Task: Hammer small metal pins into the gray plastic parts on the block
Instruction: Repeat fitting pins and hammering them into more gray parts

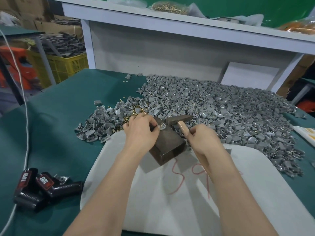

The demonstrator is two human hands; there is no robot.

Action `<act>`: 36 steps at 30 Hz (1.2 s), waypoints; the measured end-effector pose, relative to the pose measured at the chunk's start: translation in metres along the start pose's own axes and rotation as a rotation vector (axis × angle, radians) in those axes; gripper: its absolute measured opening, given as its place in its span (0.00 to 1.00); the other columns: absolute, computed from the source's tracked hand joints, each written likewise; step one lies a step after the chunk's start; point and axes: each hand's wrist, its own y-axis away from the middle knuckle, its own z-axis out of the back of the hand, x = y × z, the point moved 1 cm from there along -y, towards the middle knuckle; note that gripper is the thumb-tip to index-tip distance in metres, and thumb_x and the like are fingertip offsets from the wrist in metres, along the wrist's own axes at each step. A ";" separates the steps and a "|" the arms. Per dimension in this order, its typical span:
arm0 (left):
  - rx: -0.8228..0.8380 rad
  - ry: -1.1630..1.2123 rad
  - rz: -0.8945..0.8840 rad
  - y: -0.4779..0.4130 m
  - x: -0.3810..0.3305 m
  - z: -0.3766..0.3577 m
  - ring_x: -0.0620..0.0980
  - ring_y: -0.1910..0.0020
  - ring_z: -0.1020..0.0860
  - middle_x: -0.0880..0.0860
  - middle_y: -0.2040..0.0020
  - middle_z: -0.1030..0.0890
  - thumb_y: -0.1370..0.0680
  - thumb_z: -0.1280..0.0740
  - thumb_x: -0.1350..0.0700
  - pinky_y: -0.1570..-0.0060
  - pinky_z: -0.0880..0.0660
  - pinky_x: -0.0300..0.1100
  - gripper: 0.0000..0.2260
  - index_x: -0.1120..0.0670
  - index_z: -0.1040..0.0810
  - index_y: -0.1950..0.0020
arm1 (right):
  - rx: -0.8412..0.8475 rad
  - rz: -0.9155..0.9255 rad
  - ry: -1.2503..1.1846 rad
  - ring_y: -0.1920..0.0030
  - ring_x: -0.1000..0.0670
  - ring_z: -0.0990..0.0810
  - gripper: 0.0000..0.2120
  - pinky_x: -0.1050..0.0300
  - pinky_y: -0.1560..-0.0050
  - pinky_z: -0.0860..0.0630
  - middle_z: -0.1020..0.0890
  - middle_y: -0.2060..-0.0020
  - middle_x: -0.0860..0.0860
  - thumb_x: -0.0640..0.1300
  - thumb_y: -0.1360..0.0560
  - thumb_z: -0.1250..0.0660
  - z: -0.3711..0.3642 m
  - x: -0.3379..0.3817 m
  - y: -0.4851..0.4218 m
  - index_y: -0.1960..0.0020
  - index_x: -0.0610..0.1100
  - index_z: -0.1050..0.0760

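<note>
Here, in the head view, the step in hand looks like the strike itself: a gray plastic part (pixel 162 126) sits on the far top edge of the dark block (pixel 167 145), and the hammer (pixel 179 119) hangs just beside it, its head slightly to the right and close above the block. To do it well, the person would want the part seated flat on the block with the pin standing straight, fingertips drawn back from the spot, and short, light taps rather than a swing, since the plastic looks thin and a skewed blow could bend the pin or kick the part away. The pin itself is too small to make out under the fingers. The left hand (pixel 141 132) reaches in from the left, wrist low over the white pad (pixel 170 193), fingers curled and pinching the part against the block. The right hand (pixel 202 138) is wrapped round the hammer's wooden handle, choked up close beneath the head, forearm angled in from the lower right. Behind the block lie a heap of loose brass pins (pixel 134 114) and a broad pile of gray parts (pixel 221 108) spread across the green counter (pixel 59 125).
</note>
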 end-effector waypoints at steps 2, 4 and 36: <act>0.004 0.009 0.005 0.001 0.000 0.001 0.52 0.42 0.33 0.44 0.52 0.30 0.24 0.33 0.51 0.50 0.46 0.45 0.03 0.46 0.25 0.58 | 0.035 0.035 -0.008 0.56 0.44 0.22 0.13 0.55 0.58 0.29 0.20 0.54 0.43 0.50 0.22 0.39 0.000 0.003 -0.001 0.47 0.41 0.23; 0.003 0.013 0.007 0.000 0.000 0.001 0.52 0.43 0.32 0.45 0.52 0.29 0.24 0.33 0.51 0.49 0.45 0.45 0.04 0.46 0.25 0.58 | 0.041 0.042 -0.024 0.53 0.43 0.22 0.12 0.53 0.55 0.28 0.22 0.50 0.43 0.49 0.22 0.37 -0.001 0.004 -0.002 0.44 0.42 0.24; -0.059 0.012 0.021 -0.003 0.002 0.000 0.55 0.44 0.28 0.49 0.50 0.20 0.25 0.31 0.54 0.50 0.43 0.44 0.03 0.51 0.18 0.56 | -0.332 0.408 -0.153 0.56 0.54 0.22 0.18 0.57 0.54 0.25 0.19 0.51 0.60 0.48 0.24 0.35 0.020 0.022 0.052 0.37 0.65 0.28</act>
